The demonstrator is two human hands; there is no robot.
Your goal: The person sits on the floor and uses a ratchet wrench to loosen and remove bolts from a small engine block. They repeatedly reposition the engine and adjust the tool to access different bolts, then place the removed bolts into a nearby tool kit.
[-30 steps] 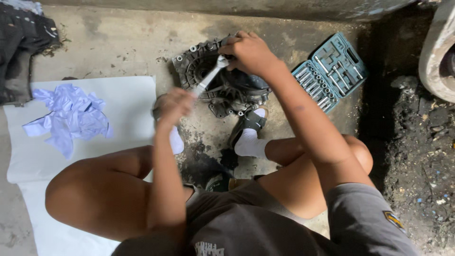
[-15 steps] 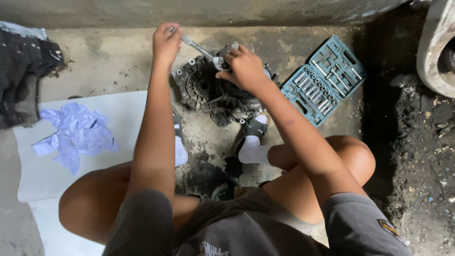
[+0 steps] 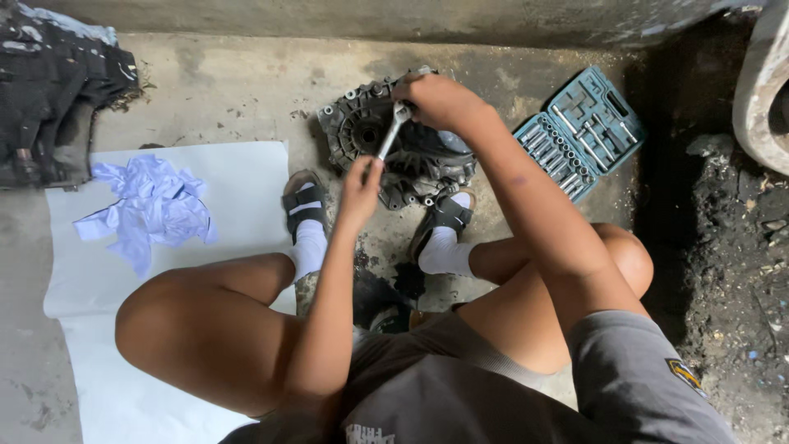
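I squat on a concrete floor over a dark, greasy metal gearbox housing (image 3: 411, 156) that lies between my feet. A silver ratchet wrench (image 3: 389, 133) runs from the top of the housing down toward me. My left hand (image 3: 360, 191) grips the near end of its handle. My right hand (image 3: 438, 100) covers the wrench head, pressed onto the housing's upper edge. What sits under that hand is hidden.
An open teal socket set case (image 3: 580, 131) lies to the right of the housing. A white sheet (image 3: 99, 271) with a crumpled pale-blue cloth (image 3: 148, 210) covers the floor at left. Dark clothing (image 3: 57, 90) is piled at top left. Dirt and rubble lie at right.
My left hand swung the wrench handle from the far side of the housing back toward me. My right hand stayed on the wrench head.
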